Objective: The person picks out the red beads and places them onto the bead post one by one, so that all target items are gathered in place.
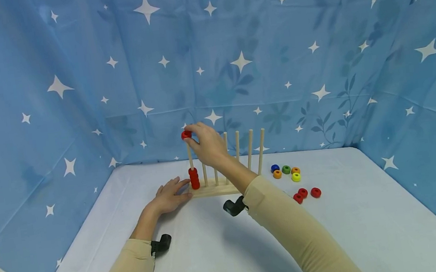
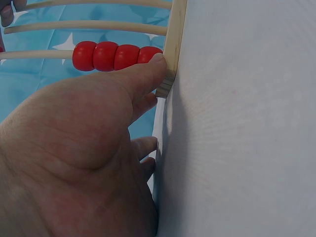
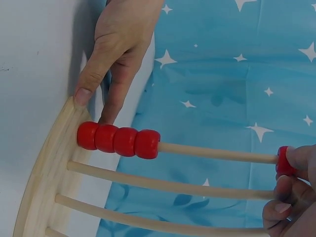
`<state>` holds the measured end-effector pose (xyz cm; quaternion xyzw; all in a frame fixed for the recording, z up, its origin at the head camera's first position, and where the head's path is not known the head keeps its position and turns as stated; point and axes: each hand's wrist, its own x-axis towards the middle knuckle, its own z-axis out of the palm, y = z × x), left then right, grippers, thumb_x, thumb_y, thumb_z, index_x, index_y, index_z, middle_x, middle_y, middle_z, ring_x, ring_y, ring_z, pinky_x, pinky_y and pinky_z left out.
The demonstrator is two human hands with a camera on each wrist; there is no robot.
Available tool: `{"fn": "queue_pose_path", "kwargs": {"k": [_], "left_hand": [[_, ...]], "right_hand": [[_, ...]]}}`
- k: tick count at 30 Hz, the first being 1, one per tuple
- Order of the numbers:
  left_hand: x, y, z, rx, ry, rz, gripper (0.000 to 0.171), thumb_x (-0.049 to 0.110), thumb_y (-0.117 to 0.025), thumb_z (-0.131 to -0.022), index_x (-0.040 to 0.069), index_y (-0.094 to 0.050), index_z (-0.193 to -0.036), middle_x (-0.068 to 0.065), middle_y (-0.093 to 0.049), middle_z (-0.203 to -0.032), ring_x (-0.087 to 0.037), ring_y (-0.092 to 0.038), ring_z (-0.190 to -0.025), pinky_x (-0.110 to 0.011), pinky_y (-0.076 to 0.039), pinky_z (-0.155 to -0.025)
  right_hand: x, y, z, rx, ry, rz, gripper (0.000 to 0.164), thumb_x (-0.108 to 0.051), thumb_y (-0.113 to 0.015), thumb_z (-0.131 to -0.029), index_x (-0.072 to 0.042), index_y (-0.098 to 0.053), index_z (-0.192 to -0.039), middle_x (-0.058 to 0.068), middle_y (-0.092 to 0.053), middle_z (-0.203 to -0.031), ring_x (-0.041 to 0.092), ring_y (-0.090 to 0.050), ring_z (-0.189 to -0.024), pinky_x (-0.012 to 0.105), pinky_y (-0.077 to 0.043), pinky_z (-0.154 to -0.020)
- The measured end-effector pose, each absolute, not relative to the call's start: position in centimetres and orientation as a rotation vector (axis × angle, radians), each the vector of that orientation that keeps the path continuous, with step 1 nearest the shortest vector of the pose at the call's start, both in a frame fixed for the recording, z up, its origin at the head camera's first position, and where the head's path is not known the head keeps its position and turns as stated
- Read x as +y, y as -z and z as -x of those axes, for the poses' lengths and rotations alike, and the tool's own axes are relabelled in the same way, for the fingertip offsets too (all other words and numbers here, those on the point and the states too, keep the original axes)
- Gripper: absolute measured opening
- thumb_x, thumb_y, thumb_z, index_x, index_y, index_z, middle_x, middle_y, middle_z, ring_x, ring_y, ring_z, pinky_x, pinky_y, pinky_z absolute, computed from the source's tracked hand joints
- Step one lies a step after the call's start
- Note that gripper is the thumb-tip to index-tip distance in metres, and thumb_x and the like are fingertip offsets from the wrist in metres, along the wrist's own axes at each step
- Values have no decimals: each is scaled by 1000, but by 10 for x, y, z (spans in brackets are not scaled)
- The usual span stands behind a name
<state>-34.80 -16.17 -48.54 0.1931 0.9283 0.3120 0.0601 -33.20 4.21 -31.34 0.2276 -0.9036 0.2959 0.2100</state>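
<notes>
A wooden peg stand (image 1: 214, 190) with several upright pegs stands on the table. Its leftmost peg carries a stack of several red beads (image 1: 194, 179) at the bottom. My right hand (image 1: 209, 146) pinches another red bead (image 3: 284, 161) between thumb and fingers, right at that peg's top end. The peg tip is hidden by the bead and fingers. At the stand's left end rests my left hand (image 1: 168, 197). Its thumb (image 2: 148, 73) touches the base beside the lowest bead, and the fingers stretch out straight along the end and the table.
Right of the stand lie a blue bead (image 1: 275, 168), a green bead (image 1: 286, 170), orange beads (image 1: 277, 174) and a yellow bead (image 1: 296, 177). Closer in are loose red beads (image 1: 316, 192), near my right sleeve. A blue star-patterned curtain (image 1: 209, 64) surrounds the white table (image 1: 356, 228).
</notes>
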Motion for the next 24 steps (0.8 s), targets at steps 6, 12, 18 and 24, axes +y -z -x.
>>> {"fn": "queue_pose_path", "kwargs": {"k": [6, 12, 18, 24], "left_hand": [[-162, 490, 353, 2812, -925, -564, 69, 47, -59, -103, 18, -40, -162, -21, -20, -172, -46, -10, -160, -72, 2, -124], [-161, 489, 352, 2814, -926, -563, 68, 44, -60, -103, 16, -41, -162, -22, -20, -172, -47, -10, -160, -73, 2, -123], [-161, 484, 348, 2813, -905, -546, 68, 46, -59, -103, 18, -39, -162, -22, -18, -173, -46, -8, -160, -71, 3, -124], [-158, 477, 341, 2799, -944, -541, 68, 44, -60, -103, 16, -41, -162, -23, -20, -172, -47, -9, -160, -71, 3, -124]], "right_hand": [[43, 313, 332, -2511, -823, -637, 36, -29, -64, -105, -18, -66, -139, 1, -67, -133, 21, -67, -115, 38, -59, -87], [44, 315, 333, -2503, -834, -649, 37, -29, -65, -105, -17, -66, -140, 0, -67, -134, 21, -66, -119, 39, -58, -90], [45, 316, 333, -2511, -831, -647, 35, -29, -64, -106, -17, -67, -138, -1, -68, -134, 20, -67, -120, 39, -59, -90], [47, 317, 332, -2484, -856, -664, 33, -28, -63, -106, -15, -68, -136, 0, -69, -132, 21, -69, -116, 38, -59, -90]]}}
